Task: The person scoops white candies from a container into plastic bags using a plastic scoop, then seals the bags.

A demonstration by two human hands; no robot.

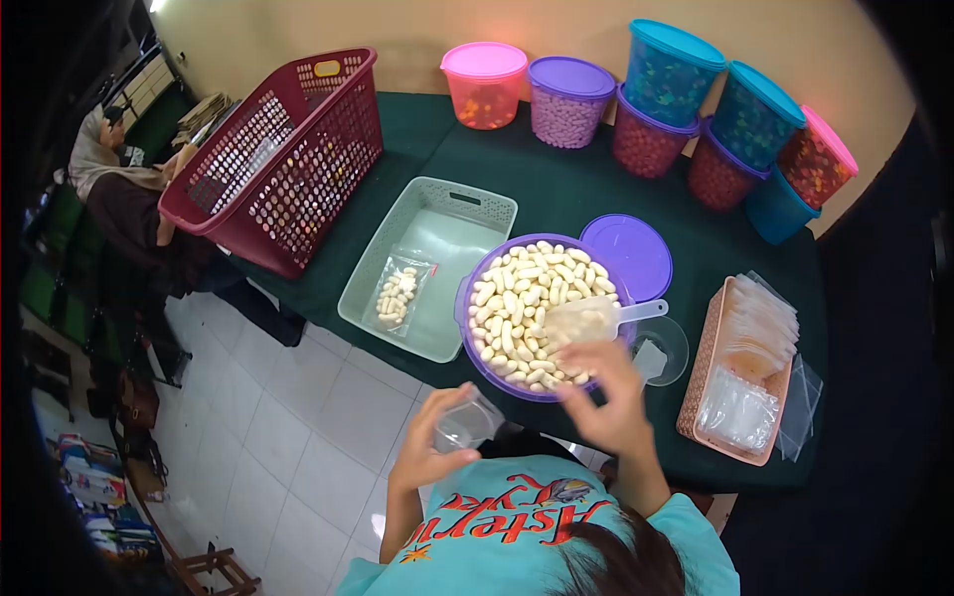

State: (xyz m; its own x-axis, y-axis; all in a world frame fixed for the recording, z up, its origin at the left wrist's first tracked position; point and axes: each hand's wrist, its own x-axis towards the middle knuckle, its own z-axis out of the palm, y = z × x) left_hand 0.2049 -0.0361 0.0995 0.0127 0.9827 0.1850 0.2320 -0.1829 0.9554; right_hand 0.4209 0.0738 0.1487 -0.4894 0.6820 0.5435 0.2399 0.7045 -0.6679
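Observation:
My left hand (430,444) is closed around a clear plastic cup (467,421), held tilted in front of the table edge; it looks hollow. At the near rim of a purple tub (475,360), my right hand (608,402) hovers with thumb and fingers apart, slightly blurred. I see nothing held in it. Cream-coloured oval pieces (517,288) fill the tub. A translucent scoop (586,320) lies on them, its handle over the right rim. To the left, a pale green basket (356,288) holds a clear bag of the same pieces (397,296).
Purple lid (628,256) and clear round bowl (674,366) sit right of the tub. A pink basket (686,412) holds plastic bags. Lidded tubs (571,104) line the wall. A maroon basket (298,214) stands back left; another person (129,209) is beyond it.

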